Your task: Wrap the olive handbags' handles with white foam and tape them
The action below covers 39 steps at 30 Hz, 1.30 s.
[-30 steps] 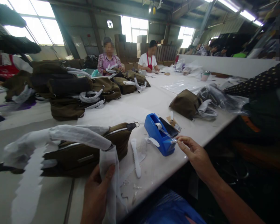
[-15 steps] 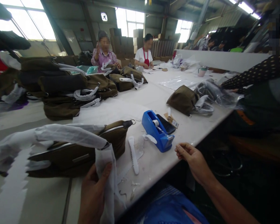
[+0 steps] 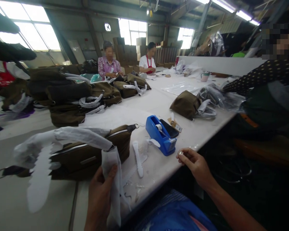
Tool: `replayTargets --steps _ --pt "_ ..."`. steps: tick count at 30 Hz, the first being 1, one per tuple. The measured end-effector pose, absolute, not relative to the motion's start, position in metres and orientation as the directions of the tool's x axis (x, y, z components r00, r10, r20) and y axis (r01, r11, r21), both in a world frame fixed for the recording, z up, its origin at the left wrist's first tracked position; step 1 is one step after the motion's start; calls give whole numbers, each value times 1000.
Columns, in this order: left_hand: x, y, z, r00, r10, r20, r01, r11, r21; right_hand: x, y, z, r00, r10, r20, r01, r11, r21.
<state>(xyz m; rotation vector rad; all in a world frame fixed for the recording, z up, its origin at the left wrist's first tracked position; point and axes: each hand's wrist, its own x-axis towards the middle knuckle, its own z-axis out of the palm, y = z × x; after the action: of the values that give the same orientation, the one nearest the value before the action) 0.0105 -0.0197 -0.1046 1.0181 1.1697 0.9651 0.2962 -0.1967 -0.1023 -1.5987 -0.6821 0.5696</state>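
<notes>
An olive-brown handbag (image 3: 91,154) with a silver zip lies on the table in front of me, its handle (image 3: 82,137) wrapped in thin white paper. My left hand (image 3: 102,189) pinches the white wrapping paper (image 3: 110,160) at the handle's near end, thumb on top. A jagged-edged white strip (image 3: 39,179) hangs from the handle's left side. At the table's front edge, my right hand (image 3: 192,163) pinches a small shiny bit of clear tape (image 3: 181,153) between thumb and fingertips. Just left of it stands a blue tape dispenser (image 3: 160,134).
A phone (image 3: 169,128) and a tag (image 3: 175,124) lie behind the dispenser. A white notched strip (image 3: 137,158) rests left of it. Brown bags are piled (image 3: 69,89) at the left; another bag (image 3: 186,105) sits near a co-worker's dotted sleeve (image 3: 262,75). Two people work across the table.
My right hand has shifted slightly left and down, and the shiny tape now shows at its fingertips. My left hand still holds the wrapping paper. The view has moved slightly.
</notes>
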Motion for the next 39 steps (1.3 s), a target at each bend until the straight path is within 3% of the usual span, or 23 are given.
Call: replayTargets --steps 5,10,14,20,23,27,30,39 --pt "12 -27 -95 171 971 -168 -33 176 984 242 -159 -56 377 911 167 164 112 -980" --pt "14 -33 -84 188 980 -59 -14 62 998 189 -102 -27 112 945 307 255 271 -928" --pt "12 -35 -78 196 980 -27 -23 32 999 166 -65 -21 77 939 335 386 282 -878" --pt "9 -37 -73 183 983 -21 7 20 1000 168 -44 -23 150 946 288 604 142 -784" --pt "9 -38 -72 191 981 -44 -26 49 998 177 -44 -22 143 970 197 506 99 -857" --pt "7 -38 -73 236 967 -93 -98 119 988 190 -48 -27 38 999 31 207 23 -978" --pt "6 -39 -70 278 953 -124 -135 167 977 196 -51 -33 -36 999 11 56 13 -998" --pt "7 -48 -63 291 936 -198 -205 263 943 189 -58 -38 20 986 163 185 157 -970"
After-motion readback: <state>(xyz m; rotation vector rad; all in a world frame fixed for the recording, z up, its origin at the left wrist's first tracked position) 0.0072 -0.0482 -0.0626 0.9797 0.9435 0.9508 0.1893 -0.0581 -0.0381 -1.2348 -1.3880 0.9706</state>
